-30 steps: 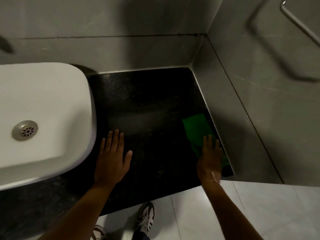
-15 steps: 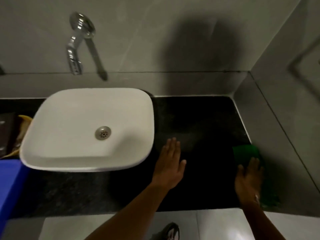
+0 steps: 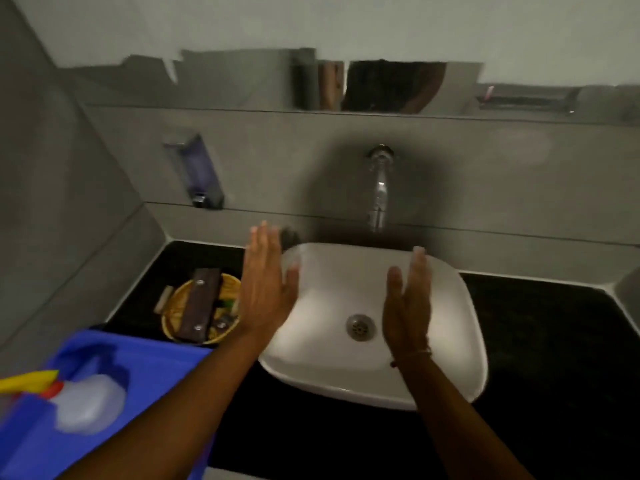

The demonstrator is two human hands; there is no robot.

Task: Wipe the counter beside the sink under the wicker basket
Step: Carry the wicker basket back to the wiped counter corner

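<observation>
A round yellow wicker basket [image 3: 180, 315] sits on the black counter [image 3: 204, 254] left of the white sink [image 3: 450, 341]. A dark brown flat item [image 3: 199, 304] and small objects lie in the basket. My left hand [image 3: 265, 289] hovers open, fingers straight, over the sink's left rim, just right of the basket. Over the sink bowl, near the drain [image 3: 360, 327], my right hand [image 3: 408, 303] is held open and edge-on. Neither hand holds anything. The green cloth is out of view.
A blue tub [image 3: 149, 368] stands at the front left with a spray bottle [image 3: 83, 401] in it. A chrome tap [image 3: 379, 188] juts from the wall above the sink. A soap dispenser [image 3: 199, 171] hangs on the wall. More black counter [image 3: 554, 341] lies right of the sink.
The view swung left from the right counter to the sink and basket. My right hand left the green cloth; both hands lifted off the counter and now hover over the sink.
</observation>
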